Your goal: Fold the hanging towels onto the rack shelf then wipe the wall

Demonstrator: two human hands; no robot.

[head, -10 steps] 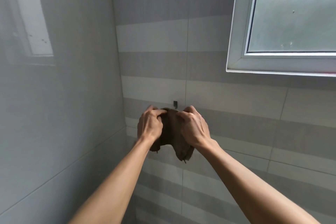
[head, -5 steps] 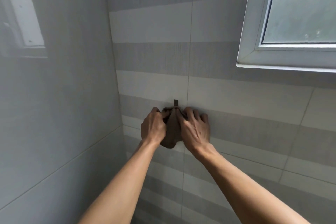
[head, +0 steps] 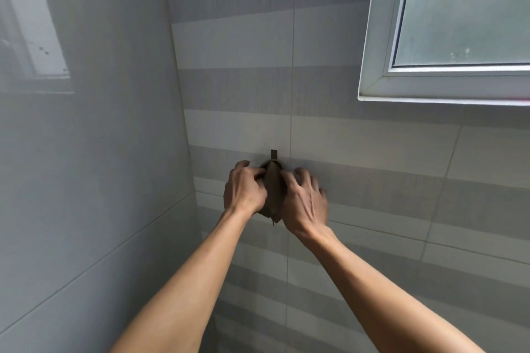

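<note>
At the centre of the frame, a small brown cloth (head: 273, 192) hangs against the striped tile wall (head: 372, 152), its top bunched right under a dark wall hook (head: 274, 154). The left hand (head: 243, 189) curls shut on the cloth's left edge; the right hand (head: 305, 203) has its fingers (head: 301, 175) spread loosely, touching the right edge, with no clear pinch. The cloth's long axis runs vertically between the 2 hands, both equally near. A white-framed window (head: 375, 37) fills the upper right. No rack shelf shows.
</note>
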